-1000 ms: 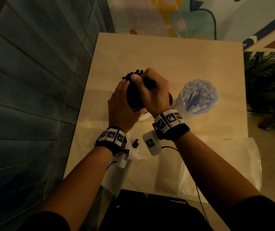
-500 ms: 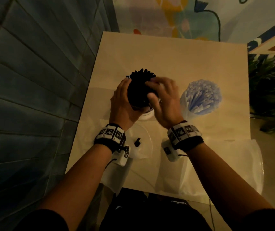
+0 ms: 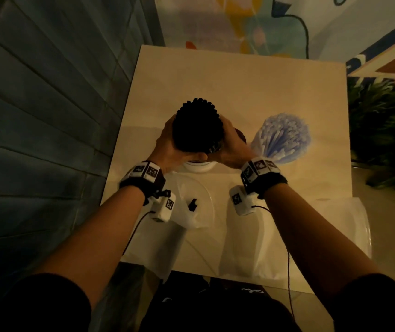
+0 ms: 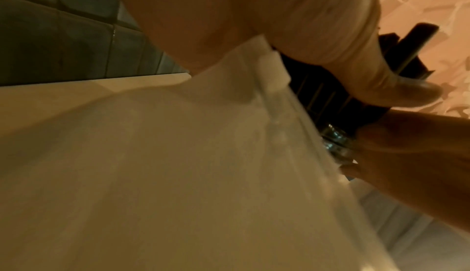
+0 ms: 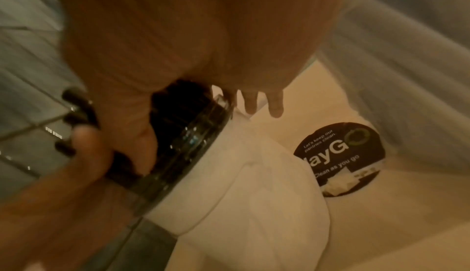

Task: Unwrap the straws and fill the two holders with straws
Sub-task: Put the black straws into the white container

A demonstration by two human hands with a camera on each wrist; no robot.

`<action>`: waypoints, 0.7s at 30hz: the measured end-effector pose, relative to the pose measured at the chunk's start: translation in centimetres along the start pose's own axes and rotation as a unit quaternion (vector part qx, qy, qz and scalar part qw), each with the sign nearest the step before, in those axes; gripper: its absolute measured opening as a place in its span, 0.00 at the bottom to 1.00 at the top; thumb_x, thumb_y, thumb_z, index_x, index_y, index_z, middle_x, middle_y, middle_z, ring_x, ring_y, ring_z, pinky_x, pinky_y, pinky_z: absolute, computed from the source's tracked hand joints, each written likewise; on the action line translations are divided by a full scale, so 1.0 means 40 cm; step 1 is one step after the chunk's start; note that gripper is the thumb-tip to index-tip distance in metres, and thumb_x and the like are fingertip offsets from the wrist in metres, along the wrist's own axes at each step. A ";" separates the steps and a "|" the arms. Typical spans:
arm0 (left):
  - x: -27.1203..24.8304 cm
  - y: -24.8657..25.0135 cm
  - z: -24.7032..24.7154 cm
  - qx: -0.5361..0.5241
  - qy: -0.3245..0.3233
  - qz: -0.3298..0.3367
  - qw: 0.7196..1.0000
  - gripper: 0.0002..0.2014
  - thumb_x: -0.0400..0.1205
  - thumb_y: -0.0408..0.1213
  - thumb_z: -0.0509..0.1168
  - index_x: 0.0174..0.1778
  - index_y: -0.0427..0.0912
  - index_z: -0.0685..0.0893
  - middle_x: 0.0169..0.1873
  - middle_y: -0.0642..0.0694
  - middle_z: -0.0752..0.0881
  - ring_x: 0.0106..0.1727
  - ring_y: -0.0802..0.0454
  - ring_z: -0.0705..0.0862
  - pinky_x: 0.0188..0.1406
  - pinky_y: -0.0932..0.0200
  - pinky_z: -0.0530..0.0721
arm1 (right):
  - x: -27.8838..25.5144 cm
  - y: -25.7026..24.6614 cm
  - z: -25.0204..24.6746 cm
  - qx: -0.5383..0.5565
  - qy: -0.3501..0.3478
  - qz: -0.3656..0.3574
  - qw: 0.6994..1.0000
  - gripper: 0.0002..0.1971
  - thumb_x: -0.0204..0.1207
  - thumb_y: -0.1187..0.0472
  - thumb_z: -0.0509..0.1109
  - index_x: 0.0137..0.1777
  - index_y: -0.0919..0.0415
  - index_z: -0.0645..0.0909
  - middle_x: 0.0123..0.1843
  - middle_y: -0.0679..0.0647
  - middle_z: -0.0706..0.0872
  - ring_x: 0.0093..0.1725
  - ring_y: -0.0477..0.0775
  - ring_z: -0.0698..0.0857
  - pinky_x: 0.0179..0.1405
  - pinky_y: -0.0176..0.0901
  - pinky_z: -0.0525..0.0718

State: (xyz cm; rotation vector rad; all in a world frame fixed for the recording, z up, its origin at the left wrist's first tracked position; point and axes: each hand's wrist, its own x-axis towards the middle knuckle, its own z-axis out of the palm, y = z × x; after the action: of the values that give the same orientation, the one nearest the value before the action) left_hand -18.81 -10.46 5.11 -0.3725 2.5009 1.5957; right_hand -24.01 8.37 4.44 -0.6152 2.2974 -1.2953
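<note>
A thick bundle of black straws [image 3: 197, 125] stands upright in a holder with a white base [image 3: 197, 167] near the table's middle. My left hand [image 3: 167, 149] wraps the bundle's left side and my right hand [image 3: 232, 149] wraps its right side, both low down by the holder's rim. In the right wrist view the black straws [image 5: 178, 118] enter a clear collar above the white base [image 5: 241, 185]. The left wrist view shows the black straws [image 4: 328, 98] under my thumb. A second holder at the right is packed with blue-and-white straws [image 3: 282, 135].
Clear plastic wrappers [image 3: 191, 212] [image 3: 335, 236] lie on the table's near part, with a small black scrap [image 3: 193, 204] on one. A round black sticker [image 5: 340, 158] is on the tabletop [image 3: 239, 80]. A tiled wall runs along the left, and a plant [image 3: 383, 128] stands at the right.
My right hand has come off the top of the black bundle and dropped to its right side. The left hand stays on the left side.
</note>
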 end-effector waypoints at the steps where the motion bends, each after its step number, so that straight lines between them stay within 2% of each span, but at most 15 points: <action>1: -0.006 -0.007 -0.002 0.003 0.004 0.006 1.000 0.62 0.52 0.57 0.86 0.80 0.50 0.61 0.74 0.55 0.72 0.75 0.57 0.72 0.78 0.52 0.72 | 0.005 0.002 0.005 -0.010 0.013 0.002 1.000 0.62 0.56 0.40 0.84 0.84 0.64 0.54 0.83 0.62 0.61 0.82 0.62 0.64 0.80 0.63 0.68; 2: -0.015 -0.012 -0.004 -0.004 0.005 0.015 1.000 0.61 0.51 0.64 0.84 0.79 0.52 0.62 0.75 0.53 0.73 0.76 0.55 0.73 0.77 0.48 0.74 | 0.006 0.003 0.006 -0.013 0.024 -0.004 1.000 0.63 0.55 0.37 0.83 0.84 0.65 0.54 0.83 0.62 0.60 0.82 0.62 0.64 0.80 0.62 0.68; 3: -0.024 -0.016 -0.007 -0.021 0.004 0.026 0.999 0.60 0.52 0.66 0.83 0.78 0.53 0.63 0.76 0.52 0.73 0.77 0.54 0.73 0.76 0.45 0.75 | 0.004 0.003 0.005 -0.003 0.031 -0.013 0.999 0.63 0.56 0.36 0.82 0.84 0.65 0.54 0.83 0.62 0.60 0.82 0.62 0.64 0.81 0.61 0.69; 5: -0.043 -0.007 -0.023 -0.043 -0.002 0.037 0.998 0.59 0.54 0.62 0.84 0.80 0.55 0.61 0.77 0.51 0.72 0.78 0.54 0.72 0.75 0.48 0.76 | -0.006 -0.002 0.006 0.043 0.042 -0.031 0.998 0.60 0.59 0.38 0.84 0.84 0.63 0.54 0.83 0.61 0.62 0.82 0.59 0.66 0.80 0.59 0.71; 7: -0.055 -0.004 -0.039 -0.021 -0.004 0.034 0.999 0.62 0.56 0.58 0.84 0.82 0.58 0.55 0.81 0.52 0.65 0.81 0.55 0.65 0.79 0.49 0.71 | -0.020 -0.003 0.006 0.090 0.051 -0.020 0.994 0.60 0.60 0.44 0.86 0.85 0.59 0.52 0.84 0.59 0.61 0.83 0.52 0.64 0.81 0.48 0.71; 8: -0.060 -0.007 -0.046 -0.007 -0.009 0.028 1.000 0.65 0.55 0.58 0.85 0.84 0.59 0.51 0.84 0.52 0.61 0.84 0.55 0.60 0.82 0.47 0.67 | -0.026 -0.002 0.007 0.104 0.053 -0.005 0.993 0.62 0.60 0.48 0.87 0.86 0.58 0.49 0.86 0.57 0.58 0.84 0.49 0.61 0.81 0.39 0.68; 9: -0.065 -0.015 -0.051 0.002 -0.015 0.019 1.000 0.68 0.55 0.59 0.84 0.85 0.61 0.46 0.85 0.53 0.56 0.85 0.56 0.56 0.83 0.44 0.63 | -0.034 -0.005 0.005 0.106 0.053 0.009 0.993 0.64 0.60 0.51 0.88 0.87 0.56 0.46 0.87 0.55 0.55 0.84 0.47 0.59 0.80 0.35 0.66; 11: -0.075 -0.032 -0.057 0.007 -0.031 -0.009 0.999 0.72 0.52 0.62 0.83 0.84 0.63 0.40 0.86 0.54 0.52 0.86 0.56 0.53 0.84 0.40 0.60 | -0.050 -0.009 -0.002 0.087 0.051 0.026 0.995 0.67 0.59 0.51 0.88 0.88 0.54 0.41 0.88 0.54 0.52 0.86 0.49 0.57 0.81 0.41 0.64; 14: -0.100 -0.060 -0.074 0.014 -0.040 -0.037 0.998 0.72 0.53 0.59 0.83 0.85 0.60 0.39 0.87 0.54 0.52 0.86 0.58 0.52 0.84 0.47 0.60 | -0.093 -0.009 -0.002 0.084 0.059 0.045 0.994 0.66 0.60 0.51 0.87 0.88 0.51 0.42 0.86 0.54 0.58 0.82 0.48 0.65 0.78 0.44 0.70; 16: -0.135 -0.091 -0.106 0.001 -0.022 -0.045 0.999 0.69 0.57 0.54 0.83 0.86 0.59 0.42 0.86 0.53 0.53 0.86 0.58 0.53 0.81 0.51 0.61 | -0.142 -0.002 0.005 0.083 0.099 0.055 0.990 0.57 0.65 0.51 0.85 0.86 0.51 0.51 0.78 0.53 0.72 0.72 0.47 0.76 0.70 0.39 0.79; 17: -0.157 -0.116 -0.127 -0.009 -0.008 -0.053 0.999 0.67 0.58 0.53 0.83 0.86 0.59 0.44 0.86 0.53 0.54 0.85 0.58 0.54 0.81 0.51 0.61 | -0.172 -0.001 0.010 0.081 0.127 0.064 0.987 0.48 0.68 0.50 0.82 0.84 0.51 0.58 0.70 0.51 0.79 0.65 0.43 0.81 0.61 0.35 0.83; 19: -0.217 -0.184 -0.165 -0.031 0.017 -0.087 0.996 0.66 0.57 0.59 0.83 0.85 0.61 0.48 0.85 0.54 0.57 0.85 0.58 0.56 0.82 0.48 0.61 | -0.239 0.004 0.033 0.059 0.164 0.103 0.979 0.27 0.75 0.48 0.75 0.72 0.53 0.73 0.53 0.47 0.85 0.48 0.37 0.84 0.44 0.33 0.83; 21: -0.285 -0.257 -0.185 -0.050 0.020 -0.146 0.988 0.68 0.51 0.69 0.82 0.85 0.59 0.52 0.85 0.55 0.60 0.84 0.58 0.59 0.82 0.47 0.62 | -0.293 0.011 0.077 0.055 0.135 0.153 0.978 0.11 0.81 0.50 0.68 0.59 0.53 0.80 0.44 0.46 0.86 0.39 0.39 0.85 0.39 0.34 0.82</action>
State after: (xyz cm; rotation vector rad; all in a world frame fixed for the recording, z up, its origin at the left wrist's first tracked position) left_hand -4.88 -19.86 2.25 -0.7531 2.2685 1.6092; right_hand -12.86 13.15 4.37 -0.0439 2.3907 -1.4080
